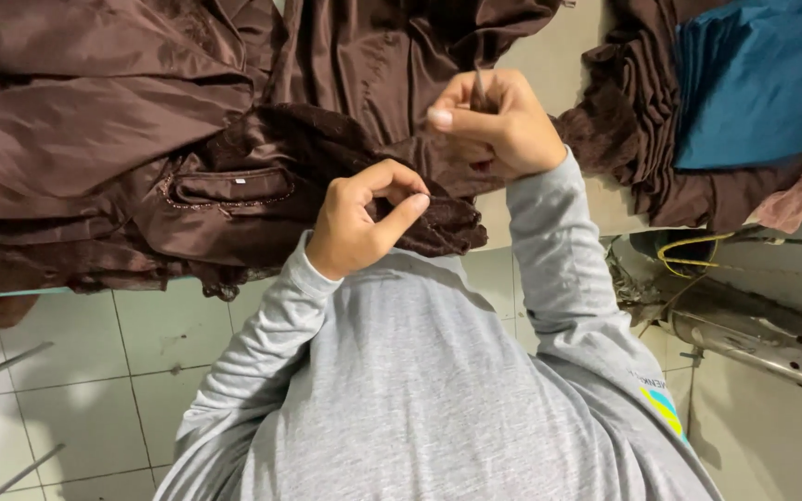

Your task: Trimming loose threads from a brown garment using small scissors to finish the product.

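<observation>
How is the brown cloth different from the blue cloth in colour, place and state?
The brown cloth is dark and shiny; the blue cloth is bright and dull. The brown cloth is crumpled under the left hand and right hand; the blue cloth lies flatter, untouched, at the side. Both lie on the table.

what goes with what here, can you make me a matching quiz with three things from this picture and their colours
Things:
1. satin garment under the hands
2. folded cloth at the far right of the table
3. sleeve of the person's top

Colours:
a. grey
b. dark brown
c. teal blue

Pairs: 1-b, 2-c, 3-a
</observation>
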